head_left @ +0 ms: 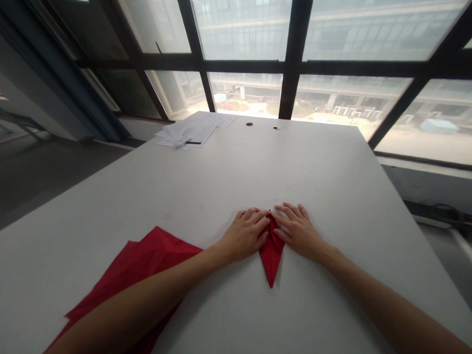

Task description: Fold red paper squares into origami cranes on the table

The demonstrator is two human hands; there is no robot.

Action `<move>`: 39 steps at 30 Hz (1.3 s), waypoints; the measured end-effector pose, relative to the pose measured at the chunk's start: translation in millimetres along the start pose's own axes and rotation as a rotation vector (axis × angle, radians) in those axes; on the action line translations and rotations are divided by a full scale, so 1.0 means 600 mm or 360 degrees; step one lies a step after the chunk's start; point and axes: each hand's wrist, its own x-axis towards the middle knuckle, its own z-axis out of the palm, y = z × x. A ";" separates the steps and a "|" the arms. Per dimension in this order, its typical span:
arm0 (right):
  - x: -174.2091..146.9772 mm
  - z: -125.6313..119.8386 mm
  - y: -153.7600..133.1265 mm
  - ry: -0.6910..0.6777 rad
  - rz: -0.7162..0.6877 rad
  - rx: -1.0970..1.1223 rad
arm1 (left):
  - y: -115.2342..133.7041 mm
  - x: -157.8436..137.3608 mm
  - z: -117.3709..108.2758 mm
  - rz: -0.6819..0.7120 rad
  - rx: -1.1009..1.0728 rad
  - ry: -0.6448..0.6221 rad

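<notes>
In the head view, the folded red paper [272, 258] lies on the table [325, 170], 1 sharp tip toward the person, between 2 hands. The left hand [246, 235] touches its left side, fingers bent; I cannot tell whether they pinch it. The right hand [299, 232] rests loose, fingers spread, at its right edge. Red sheets [140, 259] lie beneath the left arm [142, 301].

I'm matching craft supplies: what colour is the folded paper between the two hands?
The folded paper is red; the head view shows it best.
</notes>
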 end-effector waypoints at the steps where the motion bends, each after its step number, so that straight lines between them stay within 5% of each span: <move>1: 0.000 0.000 0.000 -0.0003 0.0001 0.0001 | 0.000 0.000 0.000 -0.0003 0.0000 -0.0011; 39: -0.004 -0.022 -0.003 -0.0084 -0.0032 0.0096 | -0.010 -0.005 -0.001 -0.0005 -0.0216 0.0001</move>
